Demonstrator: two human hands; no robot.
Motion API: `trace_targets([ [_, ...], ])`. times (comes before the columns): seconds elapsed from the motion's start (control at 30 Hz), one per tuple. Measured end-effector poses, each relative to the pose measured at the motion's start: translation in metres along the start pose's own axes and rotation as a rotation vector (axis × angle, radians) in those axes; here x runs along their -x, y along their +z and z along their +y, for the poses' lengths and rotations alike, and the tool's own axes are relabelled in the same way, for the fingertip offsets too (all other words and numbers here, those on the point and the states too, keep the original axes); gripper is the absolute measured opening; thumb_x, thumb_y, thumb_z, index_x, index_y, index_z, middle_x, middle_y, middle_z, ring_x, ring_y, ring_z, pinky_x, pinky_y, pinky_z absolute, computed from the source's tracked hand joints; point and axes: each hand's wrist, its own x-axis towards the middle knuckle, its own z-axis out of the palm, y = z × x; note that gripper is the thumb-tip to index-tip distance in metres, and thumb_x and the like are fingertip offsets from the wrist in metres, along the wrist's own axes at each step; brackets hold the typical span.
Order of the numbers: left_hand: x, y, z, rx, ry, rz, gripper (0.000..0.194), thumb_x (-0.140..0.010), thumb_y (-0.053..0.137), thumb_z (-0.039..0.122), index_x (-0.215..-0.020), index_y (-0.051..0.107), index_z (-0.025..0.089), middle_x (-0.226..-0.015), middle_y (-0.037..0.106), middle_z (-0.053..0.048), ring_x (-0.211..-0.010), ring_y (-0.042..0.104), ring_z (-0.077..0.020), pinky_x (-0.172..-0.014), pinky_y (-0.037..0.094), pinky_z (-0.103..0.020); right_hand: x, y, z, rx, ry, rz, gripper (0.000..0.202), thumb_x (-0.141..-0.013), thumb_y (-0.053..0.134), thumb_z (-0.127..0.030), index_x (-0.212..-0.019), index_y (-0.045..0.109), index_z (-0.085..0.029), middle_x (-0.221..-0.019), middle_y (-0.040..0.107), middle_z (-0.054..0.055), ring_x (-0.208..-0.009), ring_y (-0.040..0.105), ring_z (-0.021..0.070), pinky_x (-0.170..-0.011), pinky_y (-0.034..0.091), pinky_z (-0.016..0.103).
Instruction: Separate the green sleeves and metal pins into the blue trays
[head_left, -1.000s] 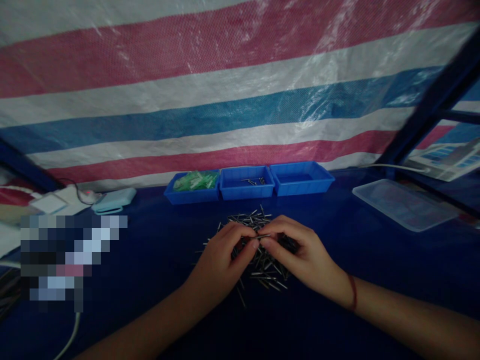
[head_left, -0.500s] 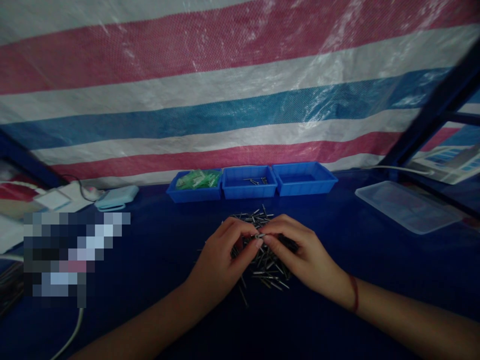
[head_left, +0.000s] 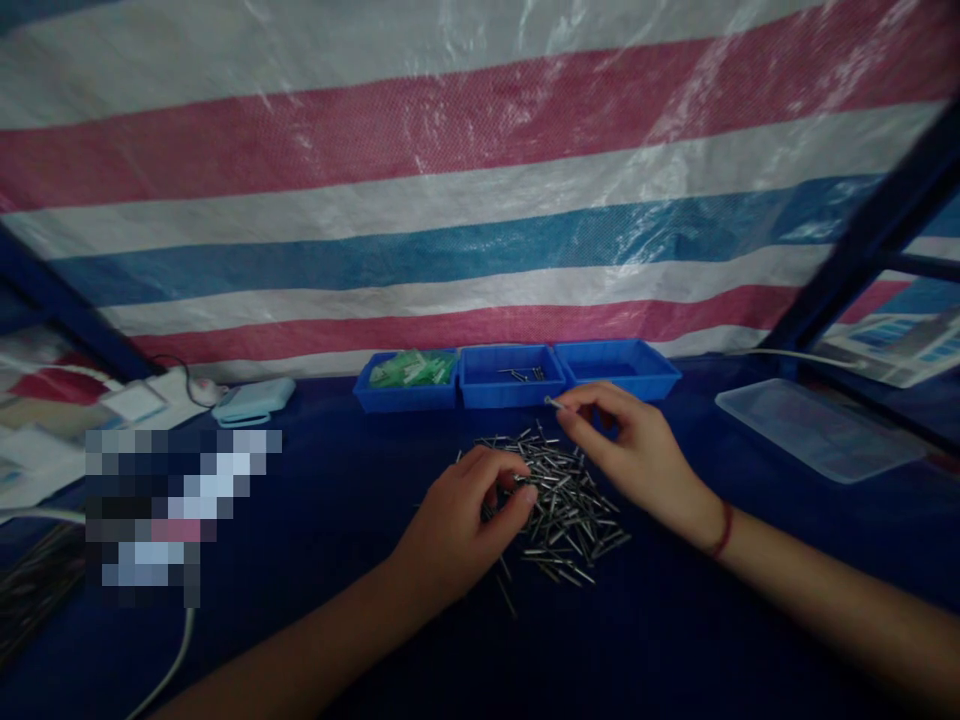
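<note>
A heap of thin metal pins (head_left: 566,505) lies on the dark blue table. My right hand (head_left: 634,455) is above the heap's back right side, near the middle bin, and pinches a small metal pin (head_left: 553,403) between thumb and fingertips. Over the left part of the heap is my left hand (head_left: 469,515), its thumb and index finger slightly apart around a small metal piece at the fingertips; whether it grips this piece is hard to tell.
Three blue bins stand in a row: the left bin (head_left: 409,401) holds green packets, the middle bin (head_left: 511,393) a few metal pins. A clear plastic lid (head_left: 817,430) lies right, a light blue case (head_left: 255,401) left. Behind hangs a striped sheet (head_left: 450,215).
My hands were together at the fingertips over the heap. My right hand has moved away, up toward the bins, with a pin in its fingers. The camera view has shifted slightly.
</note>
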Motion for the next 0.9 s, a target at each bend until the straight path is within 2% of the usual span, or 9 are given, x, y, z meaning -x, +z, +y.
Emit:
trace_targets([
  [0.17, 0.000, -0.002, -0.004, -0.070, 0.041, -0.014, 0.011, -0.087, 0.049, 0.022, -0.097, 0.054, 0.020, -0.084, 0.059, -0.001, -0.072, 0.055, -0.0137, -0.068, 0.042, -0.029, -0.051, 0.017, 0.013, 0.242, -0.017, 0.006, 0.012, -0.079, 0.054, -0.021, -0.079, 0.065, -0.018, -0.080, 0.067, 0.005, -0.072, 0.058, 0.0181, -0.068, 0.045, 0.034],
  [0.27, -0.002, -0.007, -0.008, -0.205, 0.088, -0.033, 0.016, -0.086, 0.050, 0.021, -0.102, 0.054, 0.021, -0.088, 0.060, -0.002, -0.080, 0.057, -0.0174, -0.072, 0.042, -0.034, -0.060, 0.028, 0.014, 0.290, -0.031, -0.031, 0.018, -0.075, 0.055, -0.020, -0.089, 0.065, -0.016, -0.085, 0.066, 0.009, -0.083, 0.058, 0.0237, -0.077, 0.043, 0.041],
  [0.37, -0.004, -0.014, -0.011, -0.308, 0.138, -0.087, 0.016, -0.084, 0.054, 0.023, -0.100, 0.055, 0.021, -0.093, 0.061, -0.002, -0.087, 0.056, -0.0199, -0.074, 0.041, -0.036, -0.044, 0.029, 0.008, 0.299, -0.060, -0.091, 0.026, -0.077, 0.054, -0.022, -0.100, 0.062, -0.016, -0.090, 0.065, 0.008, -0.085, 0.058, 0.0239, -0.080, 0.042, 0.043],
  [0.47, -0.006, -0.018, -0.011, -0.361, 0.174, -0.165, 0.012, -0.083, 0.058, 0.029, -0.092, 0.057, 0.021, -0.095, 0.061, -0.001, -0.087, 0.055, -0.0204, -0.073, 0.041, -0.036, -0.014, 0.018, -0.001, 0.281, -0.091, -0.171, 0.026, -0.079, 0.053, -0.024, -0.103, 0.060, -0.018, -0.091, 0.064, 0.006, -0.087, 0.056, 0.0232, -0.080, 0.043, 0.041],
  [0.63, -0.003, -0.013, -0.012, -0.410, 0.167, -0.232, 0.013, -0.080, 0.062, 0.033, -0.087, 0.059, 0.022, -0.094, 0.059, -0.001, -0.085, 0.054, -0.0205, -0.072, 0.041, -0.035, 0.026, 0.004, -0.001, 0.216, 0.013, -0.273, 0.020, -0.080, 0.053, -0.019, -0.099, 0.060, -0.018, -0.094, 0.064, 0.006, -0.090, 0.055, 0.0220, -0.081, 0.043, 0.041],
  [0.77, -0.002, -0.009, -0.013, -0.450, 0.151, -0.275, 0.017, -0.080, 0.062, 0.038, -0.085, 0.059, 0.022, -0.091, 0.059, -0.001, -0.086, 0.053, -0.0215, -0.073, 0.041, -0.036, 0.037, 0.007, 0.002, 0.162, 0.054, -0.277, 0.018, -0.080, 0.053, -0.016, -0.097, 0.059, -0.019, -0.094, 0.064, 0.005, -0.090, 0.056, 0.0210, -0.082, 0.043, 0.040],
  [0.9, -0.002, -0.008, -0.013, -0.509, 0.107, -0.234, 0.021, -0.082, 0.059, 0.041, -0.089, 0.059, 0.022, -0.090, 0.059, -0.001, -0.085, 0.053, -0.0223, -0.071, 0.040, -0.037, 0.036, 0.010, 0.001, 0.139, 0.042, -0.226, 0.017, -0.080, 0.054, -0.015, -0.096, 0.059, -0.020, -0.093, 0.064, 0.004, -0.090, 0.056, 0.0201, -0.081, 0.043, 0.038],
])
